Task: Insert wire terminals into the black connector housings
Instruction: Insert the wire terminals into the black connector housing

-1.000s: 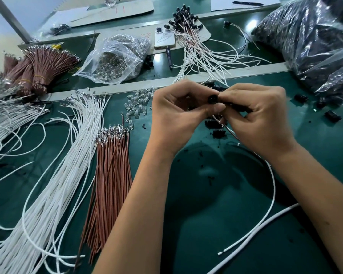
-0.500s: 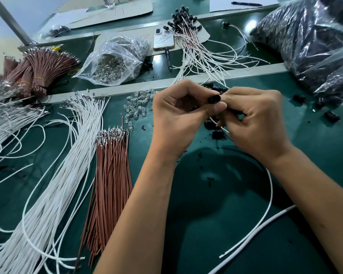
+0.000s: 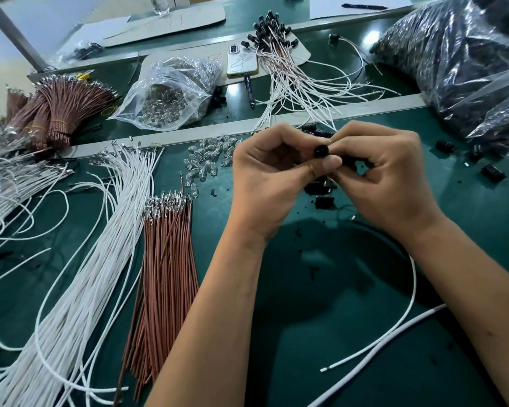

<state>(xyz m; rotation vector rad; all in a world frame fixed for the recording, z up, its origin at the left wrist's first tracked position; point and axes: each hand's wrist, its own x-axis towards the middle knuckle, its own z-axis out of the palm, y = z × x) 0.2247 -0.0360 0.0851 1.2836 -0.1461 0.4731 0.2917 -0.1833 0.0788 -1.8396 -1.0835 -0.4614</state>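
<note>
A small black connector housing (image 3: 321, 150) with a round face is held above the green table between both hands. My left hand (image 3: 272, 174) pinches it with thumb and curled fingers from the left. My right hand (image 3: 385, 177) grips its other end with curled fingers from the right. A white wire (image 3: 413, 292) runs from under my right hand and loops down to a bare tip near the front. Loose black housings (image 3: 323, 201) lie on the table beneath the hands. How the terminal sits in the housing is hidden by my fingers.
White wires (image 3: 80, 274) and brown wires (image 3: 165, 259) with metal terminals lie at left. Clear bulbs (image 3: 206, 160) are scattered behind them. A bag of bulbs (image 3: 171, 95), a phone (image 3: 243, 61), finished assemblies (image 3: 291, 69) and large bags of black parts (image 3: 459, 60) sit further back.
Both hands stay together on the housing. My fingers have shifted slightly and the housing's round face now points more toward the camera.
</note>
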